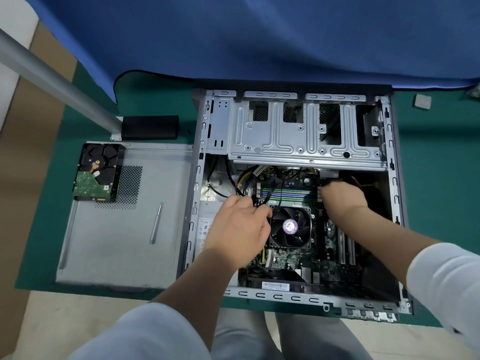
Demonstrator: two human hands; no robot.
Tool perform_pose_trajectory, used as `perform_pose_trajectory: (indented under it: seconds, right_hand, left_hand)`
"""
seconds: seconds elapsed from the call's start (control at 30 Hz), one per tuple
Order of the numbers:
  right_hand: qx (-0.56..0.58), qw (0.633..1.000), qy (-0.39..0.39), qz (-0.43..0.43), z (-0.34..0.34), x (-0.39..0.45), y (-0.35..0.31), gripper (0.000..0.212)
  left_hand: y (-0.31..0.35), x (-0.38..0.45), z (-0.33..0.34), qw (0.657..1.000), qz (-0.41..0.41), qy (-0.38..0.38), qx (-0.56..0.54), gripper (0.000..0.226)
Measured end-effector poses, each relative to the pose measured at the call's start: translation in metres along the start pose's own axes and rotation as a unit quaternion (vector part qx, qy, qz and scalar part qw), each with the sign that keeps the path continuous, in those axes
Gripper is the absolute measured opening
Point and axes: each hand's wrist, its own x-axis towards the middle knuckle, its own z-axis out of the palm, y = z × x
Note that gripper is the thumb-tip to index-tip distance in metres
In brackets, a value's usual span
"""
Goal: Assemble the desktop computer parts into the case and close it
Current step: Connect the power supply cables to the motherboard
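The open computer case lies on its side on the green mat. Inside are the motherboard, a CPU fan and green memory slots. My left hand sits just left of the fan, its fingers curled round a bundle of black cables. My right hand reaches in at the right end of the memory slots, fingers curled down out of sight around a black cable or connector. The case's side panel lies flat to the left, with a hard drive and a screwdriver on it.
A grey drive cage spans the case's far half. A black block and a metal pole stand at the far left. A small square chip lies right of the case. Blue cloth covers the back.
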Motion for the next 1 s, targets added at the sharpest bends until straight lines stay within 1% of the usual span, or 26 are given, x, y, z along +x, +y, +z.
perform_pose_trajectory:
  seconds: [0.1,0.2,0.3,0.4,0.5,0.6,0.7,0.87,1.0]
  right_hand:
    - [-0.038,0.999,-0.005,-0.005,0.006,-0.004,-0.007,0.037]
    - [-0.045,0.999,-0.015,-0.011,0.002,0.002,-0.011,0.037]
    - [-0.006,1.0,-0.023,-0.004,-0.003,0.007,-0.011,0.036]
    - [0.035,0.999,-0.004,0.019,-0.002,0.003,-0.003,0.032]
    - [0.024,1.0,0.01,0.015,0.004,-0.005,-0.001,0.033]
    - [0.024,1.0,0.0,0.018,0.001,-0.002,-0.005,0.034]
    - [0.031,0.999,-0.01,0.036,-0.002,0.002,-0.007,0.032]
    - [0.086,0.994,-0.02,0.062,-0.002,0.005,0.004,0.026]
    - [0.117,0.991,-0.018,0.07,-0.004,0.005,0.008,0.023]
  left_hand:
    - [0.0,-0.001,0.0,1.0,-0.001,-0.003,-0.003,0.015]
    - [0.0,0.0,0.0,1.0,-0.002,-0.004,-0.003,0.016]
    - [-0.001,0.0,0.001,1.0,0.0,-0.005,0.002,0.017]
    - [-0.001,-0.001,0.002,1.0,0.003,-0.004,0.003,0.017]
    - [-0.001,-0.001,0.002,1.0,0.003,-0.001,0.008,0.017]
    - [-0.001,0.0,0.002,1.0,0.002,0.002,0.005,0.018]
    - [-0.001,0.0,0.002,1.0,0.001,0.001,0.006,0.024]
    - [-0.001,0.0,0.001,1.0,-0.001,-0.002,0.01,0.03]
    - [-0.001,0.0,0.002,1.0,-0.002,-0.001,0.007,0.023]
